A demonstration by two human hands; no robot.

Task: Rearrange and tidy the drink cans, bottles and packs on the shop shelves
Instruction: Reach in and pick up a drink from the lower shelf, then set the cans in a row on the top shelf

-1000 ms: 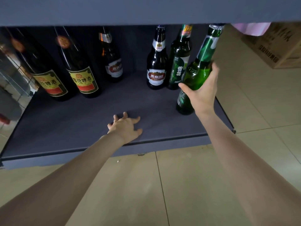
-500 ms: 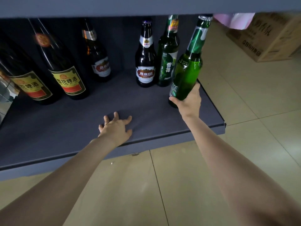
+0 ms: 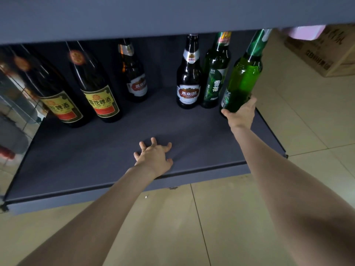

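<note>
1 green bottle (image 3: 242, 79), cap hidden.

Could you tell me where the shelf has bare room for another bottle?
Free: the gap between the lone brown bottle and the U8 bottle, and the shelf front around the left hand. Crowded: far right, where the right hand holds the green bottle.

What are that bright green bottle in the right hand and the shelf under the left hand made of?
The green bottle looks like clear green glass: light glows through it and it is glossy. Right hand grips its base. The shelf looks like matte dark grey board or painted metal, with no shine; which one, the picture leaves open. Left hand rests on it.
</note>
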